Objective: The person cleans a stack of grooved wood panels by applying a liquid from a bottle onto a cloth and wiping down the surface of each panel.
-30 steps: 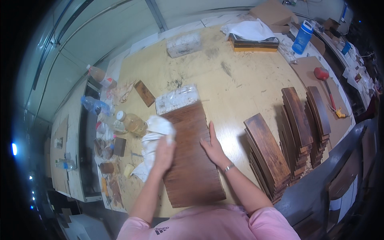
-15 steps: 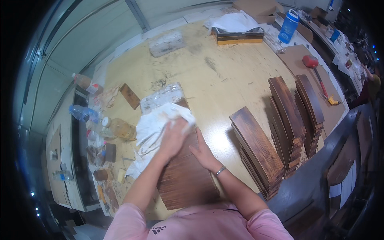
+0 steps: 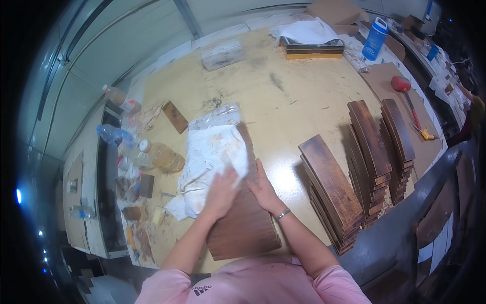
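Observation:
A white cloth (image 3: pixel 215 147) with faint brown stains lies spread over the far left part of a row of dark brown wood planks (image 3: pixel 245 233). My left hand (image 3: pixel 223 193), slightly blurred, rests flat on the cloth's near right part with its fingers stretched forward. Along the right side of the planks my right hand (image 3: pixel 264 191) lies open, thumb over the wood and fingers pointing away from me. It holds nothing. A clear plastic-wrapped block (image 3: pixel 217 115) touches the far end of the cloth.
Stacked brown planks (image 3: pixel 331 182) stand to the right. Left are a bottle of yellowish liquid (image 3: pixel 164 157), other bottles and a small wood block (image 3: pixel 175 117). Farther off sit a red mallet (image 3: pixel 401 84), a blue bottle (image 3: pixel 375 39) and a cloth-topped box (image 3: pixel 314 48).
My left hand has drawn back toward me and now lies flat on the cloth, which is spread wider. My right hand stays at the planks' right side. The view has shifted slightly.

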Tool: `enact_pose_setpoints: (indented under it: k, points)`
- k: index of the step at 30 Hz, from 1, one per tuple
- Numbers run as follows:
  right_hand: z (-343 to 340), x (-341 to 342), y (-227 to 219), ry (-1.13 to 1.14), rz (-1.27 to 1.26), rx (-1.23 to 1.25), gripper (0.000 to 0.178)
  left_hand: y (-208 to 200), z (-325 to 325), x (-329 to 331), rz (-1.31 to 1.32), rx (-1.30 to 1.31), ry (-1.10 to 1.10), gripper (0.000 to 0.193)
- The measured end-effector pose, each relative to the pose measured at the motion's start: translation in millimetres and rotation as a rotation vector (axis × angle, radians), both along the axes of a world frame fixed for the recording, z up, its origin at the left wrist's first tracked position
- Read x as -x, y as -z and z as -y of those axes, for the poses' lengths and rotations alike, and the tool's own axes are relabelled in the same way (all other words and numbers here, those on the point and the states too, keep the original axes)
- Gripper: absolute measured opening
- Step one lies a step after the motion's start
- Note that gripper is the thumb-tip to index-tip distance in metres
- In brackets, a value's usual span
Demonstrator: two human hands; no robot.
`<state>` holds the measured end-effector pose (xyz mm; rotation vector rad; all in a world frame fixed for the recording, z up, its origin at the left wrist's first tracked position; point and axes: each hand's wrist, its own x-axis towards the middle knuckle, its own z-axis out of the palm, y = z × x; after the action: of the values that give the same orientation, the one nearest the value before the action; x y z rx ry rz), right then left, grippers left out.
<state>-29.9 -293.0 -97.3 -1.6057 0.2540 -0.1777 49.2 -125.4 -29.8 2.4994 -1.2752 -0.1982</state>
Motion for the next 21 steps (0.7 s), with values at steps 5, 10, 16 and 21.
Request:
enact_pose_setpoints:
  k: [5,10,16,21]
  points:
    - [-3.1,2.0,-12.7,-0.017,-0.005,0.013,0.082,10.5,-120.5,-33.8,-0.324,0.189,-0.846,0.06]
    - [-2.3,1.1,-12.4,-0.034,-0.027,0.012,0.082,4.8,-53.5,20.7,-0.174,0.028,-0.374,0.058]
    - [0.2,1.3,-14.1,-0.025,-0.03,0.049,0.081,-13.2,-109.4,-23.7,-0.173,-0.058,-0.708,0.056]
    - [1.7,2.2,-8.5,-0.008,-0.034,0.062,0.081,-3.7,-67.7,16.0,-0.164,0.051,-0.449,0.053]
